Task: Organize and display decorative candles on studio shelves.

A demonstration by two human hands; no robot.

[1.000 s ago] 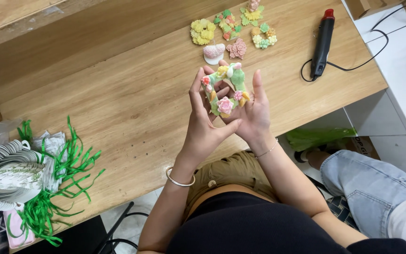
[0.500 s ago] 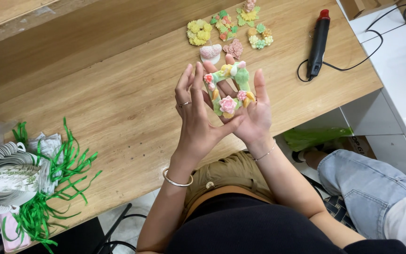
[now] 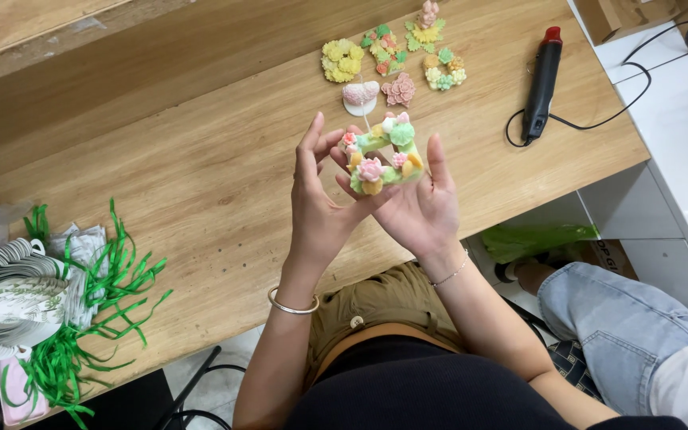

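Observation:
A small wreath of pastel flowers (image 3: 381, 154) in green, pink and yellow rests on the fingers of my right hand (image 3: 417, 207), held above the wooden table (image 3: 201, 167). My left hand (image 3: 320, 209) stands upright beside it, fingers spread, its thumb and fingertips touching the wreath's left side. A silver bangle circles my left wrist and a thin chain my right.
Several more flower decorations (image 3: 392, 56) lie on the far part of the table, a yellow one (image 3: 342, 60) among them. A black glue gun (image 3: 541, 84) with its cord lies to the right. Green ribbon strips (image 3: 97, 287) and stacked paper tags (image 3: 1, 287) sit at left. Another person's jeans-clad leg (image 3: 639, 334) is at right.
Both hands with the wreath have stayed close together; the fingers of my left hand have spread and straightened upward along the wreath's left side.

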